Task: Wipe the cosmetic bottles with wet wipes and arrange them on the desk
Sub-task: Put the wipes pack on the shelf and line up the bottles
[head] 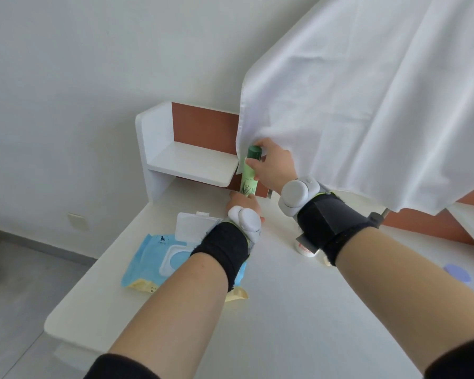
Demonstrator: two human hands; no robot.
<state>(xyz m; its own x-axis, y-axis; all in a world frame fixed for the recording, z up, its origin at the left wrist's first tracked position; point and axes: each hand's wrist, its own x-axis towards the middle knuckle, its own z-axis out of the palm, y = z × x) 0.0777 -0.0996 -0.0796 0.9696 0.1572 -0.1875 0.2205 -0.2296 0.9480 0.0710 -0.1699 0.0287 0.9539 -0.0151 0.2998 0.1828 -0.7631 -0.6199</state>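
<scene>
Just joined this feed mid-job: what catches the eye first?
The green bottle stands out at the back of the desk beside the small shelf, right hand gripping it near its top, left hand at its base. A big white cloth hangs over the right side; an open wet wipes pack lies at left.

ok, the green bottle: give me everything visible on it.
The green bottle is a slim cylinder: pale green plastic-looking body, dark green cap, leaf print near its base. It is roughly upright at the back of the desk, beside the white shelf, at the edge of the white cloth. The right hand grips it just below the cap; the left hand is at its base, contact unclear.
</scene>
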